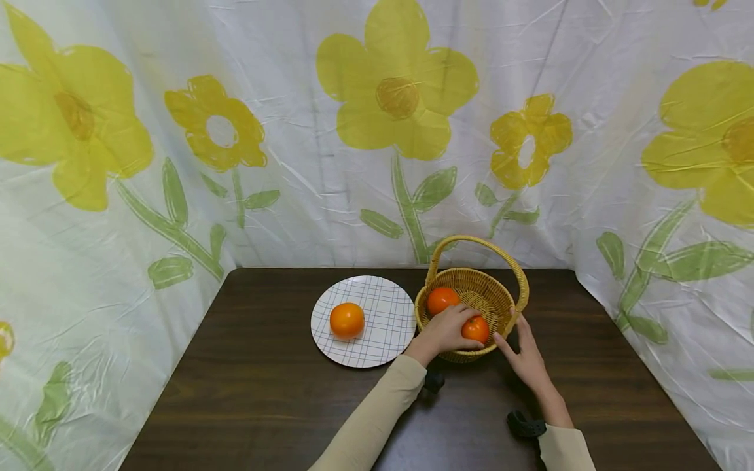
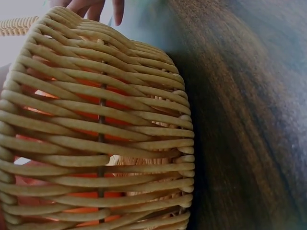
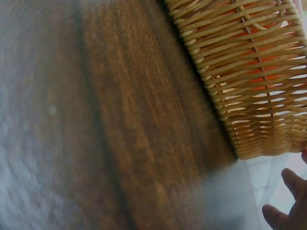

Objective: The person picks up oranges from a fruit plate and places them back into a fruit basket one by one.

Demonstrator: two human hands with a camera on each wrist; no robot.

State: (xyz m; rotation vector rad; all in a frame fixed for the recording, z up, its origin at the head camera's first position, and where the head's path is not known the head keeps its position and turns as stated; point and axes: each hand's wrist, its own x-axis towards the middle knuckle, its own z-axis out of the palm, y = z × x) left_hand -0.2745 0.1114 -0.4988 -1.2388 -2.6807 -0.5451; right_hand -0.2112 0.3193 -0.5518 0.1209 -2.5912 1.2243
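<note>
In the head view a wicker basket with an arched handle holds two round orange-red fruits. My left hand reaches over its near rim, thumb and fingers on either side of the nearer fruit. The other fruit lies behind that hand. At the basket's right side is my right hand, its fingers spread near the rim and the handle's foot. The right wrist view shows spread fingers beside the weave. Through the basket's wall in the left wrist view, red-orange patches show.
Left of the basket stands a white plate with a blue grid pattern, bearing an orange. All rest on a dark wooden table. A white curtain with yellow flowers hangs behind and on both sides.
</note>
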